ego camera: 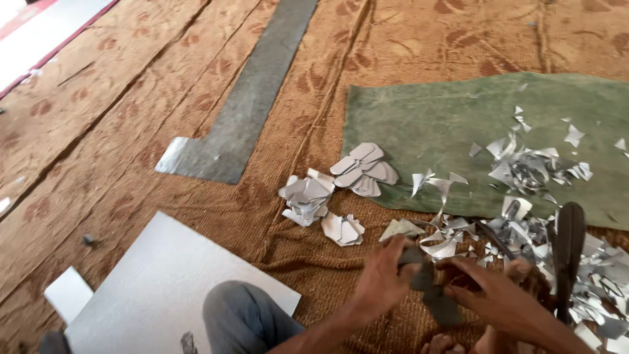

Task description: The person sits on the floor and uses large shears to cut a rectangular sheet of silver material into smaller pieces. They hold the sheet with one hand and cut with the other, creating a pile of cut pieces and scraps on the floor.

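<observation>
Your left hand (383, 278) and right hand (498, 298) are both closing their grip on a dark grey cut piece (429, 285), holding it low over the brown mat (308, 262), beside silvery offcuts (524, 236).

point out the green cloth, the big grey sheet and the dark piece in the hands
green cloth (426, 124), head view, on its bare left part
grey sheet (154, 288), head view, on its bare middle
dark piece (432, 295), head view, on its lower half, between the hands
</observation>
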A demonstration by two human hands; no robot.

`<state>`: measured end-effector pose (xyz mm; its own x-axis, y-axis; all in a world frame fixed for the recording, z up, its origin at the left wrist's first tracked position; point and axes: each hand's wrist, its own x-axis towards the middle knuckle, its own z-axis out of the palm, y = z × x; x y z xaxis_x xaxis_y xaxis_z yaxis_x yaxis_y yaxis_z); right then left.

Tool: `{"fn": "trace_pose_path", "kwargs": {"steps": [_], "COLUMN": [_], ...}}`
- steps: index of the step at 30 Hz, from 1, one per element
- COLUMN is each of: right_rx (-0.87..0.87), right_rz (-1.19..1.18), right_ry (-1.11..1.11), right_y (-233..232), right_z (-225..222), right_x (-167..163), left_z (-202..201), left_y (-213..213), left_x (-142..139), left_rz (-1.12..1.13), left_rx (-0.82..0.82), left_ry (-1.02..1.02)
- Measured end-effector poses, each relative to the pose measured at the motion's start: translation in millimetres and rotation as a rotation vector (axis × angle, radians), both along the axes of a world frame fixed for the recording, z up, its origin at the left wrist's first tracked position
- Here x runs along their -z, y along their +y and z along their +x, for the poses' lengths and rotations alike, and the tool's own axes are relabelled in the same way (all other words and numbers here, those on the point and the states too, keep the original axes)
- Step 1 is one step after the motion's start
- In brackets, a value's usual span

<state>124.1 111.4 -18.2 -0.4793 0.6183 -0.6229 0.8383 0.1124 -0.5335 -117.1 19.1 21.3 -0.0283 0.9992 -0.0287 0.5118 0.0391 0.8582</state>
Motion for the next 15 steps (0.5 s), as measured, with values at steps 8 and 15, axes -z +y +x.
{"fn": "trace_pose_path", "kwargs": {"steps": [8, 15], "right_rx": [-0.208, -0.474], "right_rz": [0.536, 1.000], "right_ry": [-0.107, -0.155], "right_y": [1.0, 26.2], "right_z": [-24.9, -72.3], "right_x": [26.6, 8.8], "left_z": [-181.3, -104.4], "left_y": [-7.9, 50.6], "left_x": [17.7, 19.2], "left_rz": [-0.656, -0.123], "left_rx": [-0.357, 0.335], "left_ry": [-0.108, 0.778]}}
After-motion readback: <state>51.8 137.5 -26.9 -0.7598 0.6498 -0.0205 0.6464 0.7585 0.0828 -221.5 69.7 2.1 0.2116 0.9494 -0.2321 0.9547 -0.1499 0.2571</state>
